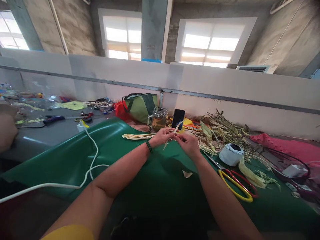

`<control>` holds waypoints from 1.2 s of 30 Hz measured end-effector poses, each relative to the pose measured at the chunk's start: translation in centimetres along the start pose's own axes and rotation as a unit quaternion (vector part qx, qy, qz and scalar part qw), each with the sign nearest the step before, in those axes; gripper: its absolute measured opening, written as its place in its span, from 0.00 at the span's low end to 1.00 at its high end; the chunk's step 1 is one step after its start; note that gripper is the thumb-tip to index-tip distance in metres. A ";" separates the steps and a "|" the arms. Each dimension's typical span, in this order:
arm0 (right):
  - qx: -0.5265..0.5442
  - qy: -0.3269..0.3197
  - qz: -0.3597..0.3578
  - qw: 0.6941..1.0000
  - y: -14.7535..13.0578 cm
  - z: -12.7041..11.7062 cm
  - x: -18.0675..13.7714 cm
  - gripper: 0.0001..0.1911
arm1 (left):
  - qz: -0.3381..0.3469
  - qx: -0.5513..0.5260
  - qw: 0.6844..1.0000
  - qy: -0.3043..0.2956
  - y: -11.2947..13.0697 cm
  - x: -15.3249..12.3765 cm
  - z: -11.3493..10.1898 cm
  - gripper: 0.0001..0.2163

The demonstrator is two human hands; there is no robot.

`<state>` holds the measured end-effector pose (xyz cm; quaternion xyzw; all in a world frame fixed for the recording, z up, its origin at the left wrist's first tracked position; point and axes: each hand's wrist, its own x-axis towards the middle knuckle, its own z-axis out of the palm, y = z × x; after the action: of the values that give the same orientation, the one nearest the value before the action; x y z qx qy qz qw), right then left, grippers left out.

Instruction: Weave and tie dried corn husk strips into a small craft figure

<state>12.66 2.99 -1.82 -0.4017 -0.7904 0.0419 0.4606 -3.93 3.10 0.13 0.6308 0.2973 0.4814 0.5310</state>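
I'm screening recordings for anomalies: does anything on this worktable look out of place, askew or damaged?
Only mildly: a pale scrap lies alone on the green mat, apart from the pale strip in both hands and the dried plant pile behind. The mat's left side looks buckled, not flat, with a white cable across it.

Mid-frame, the bare left hand (163,136) and bare right hand (189,145) pinch a thin, pale, husk-like strip (178,126). At lower right, red-and-yellow-handled metal scissors (222,169) lie beside a white, round thread spool (229,157).
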 end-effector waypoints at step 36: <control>0.226 0.038 0.145 0.963 -1.0 0.2 0.8 0.20 | -0.029 0.038 0.997 -0.066 1.0 -0.7 -0.5 0.21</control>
<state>11.70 2.90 -0.95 -0.3988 -0.6756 0.2699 0.5582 -4.77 2.37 0.90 0.6719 0.2975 0.4117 0.5390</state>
